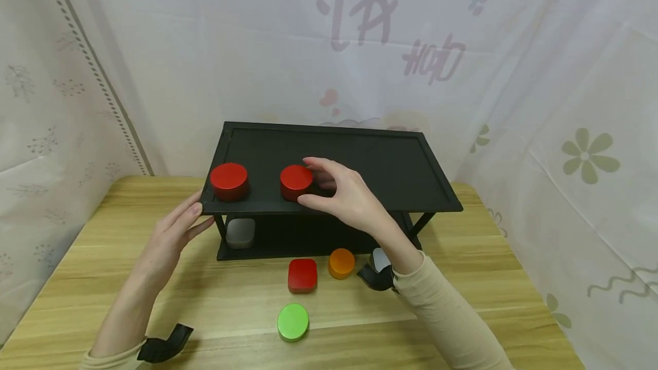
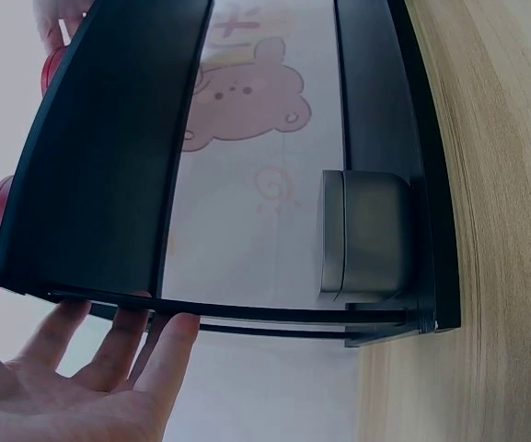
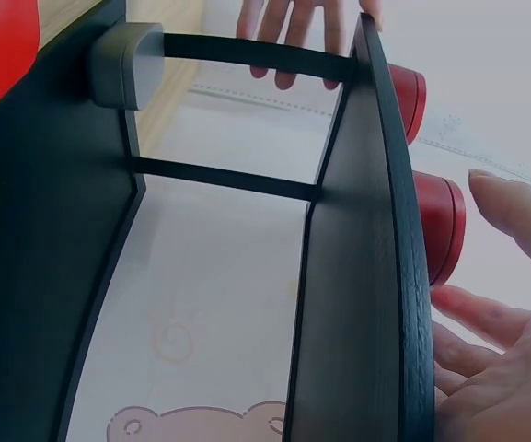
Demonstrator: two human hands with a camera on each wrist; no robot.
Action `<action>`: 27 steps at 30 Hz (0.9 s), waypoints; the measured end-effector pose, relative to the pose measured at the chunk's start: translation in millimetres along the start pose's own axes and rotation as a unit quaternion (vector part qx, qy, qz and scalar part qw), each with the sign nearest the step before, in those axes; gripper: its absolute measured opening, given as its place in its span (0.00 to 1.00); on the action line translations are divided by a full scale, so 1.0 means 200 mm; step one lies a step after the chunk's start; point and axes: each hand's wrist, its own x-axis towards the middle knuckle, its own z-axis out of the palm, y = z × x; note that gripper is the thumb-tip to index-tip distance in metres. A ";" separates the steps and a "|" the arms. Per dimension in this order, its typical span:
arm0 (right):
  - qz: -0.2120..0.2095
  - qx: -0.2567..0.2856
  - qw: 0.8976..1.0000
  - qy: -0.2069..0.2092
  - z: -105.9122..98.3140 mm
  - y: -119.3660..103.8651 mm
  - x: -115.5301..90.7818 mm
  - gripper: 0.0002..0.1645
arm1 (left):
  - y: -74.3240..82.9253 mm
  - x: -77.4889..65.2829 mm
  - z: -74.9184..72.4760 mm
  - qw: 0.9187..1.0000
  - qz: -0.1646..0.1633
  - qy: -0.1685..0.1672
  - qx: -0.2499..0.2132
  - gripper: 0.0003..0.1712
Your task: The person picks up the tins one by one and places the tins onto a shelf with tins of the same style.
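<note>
A black two-tier shelf (image 1: pixel 360 159) stands on the table. At its left front corner is my left hand (image 1: pixel 175 230), holding the top board's edge with the thumb on one side and nearly straight fingers on the other. Two round red tins sit on the top board: a left one (image 1: pixel 229 182) near the corner, and a second tin (image 1: pixel 296 183) towards the middle. My right hand (image 1: pixel 344 193) is beside the second tin, thumb and fingers spread around its right side. In the right wrist view the thumb (image 3: pixel 513 212) stands apart from this tin.
On the lower tier, at the left, is a grey square tin (image 1: pixel 240 233). In front of the shelf lie a red square tin (image 1: pixel 302 276), an orange round tin (image 1: pixel 341 263), a green round tin (image 1: pixel 293 322) and a whitish tin (image 1: pixel 380 258), partly hidden by the right wrist strap.
</note>
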 end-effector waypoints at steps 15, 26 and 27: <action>-0.019 -0.006 1.000 0.017 -0.02 0.01 -0.13 0.37 | 0.00 0.00 0.00 1.000 0.003 0.001 -0.005 0.25; -0.063 -0.005 0.996 0.060 -0.01 -0.01 -0.24 0.33 | -0.01 0.00 0.00 1.000 0.004 0.001 -0.004 0.26; -0.066 -0.006 0.996 0.062 -0.01 -0.01 -0.25 0.32 | -0.01 0.00 0.00 1.000 0.003 0.001 -0.004 0.26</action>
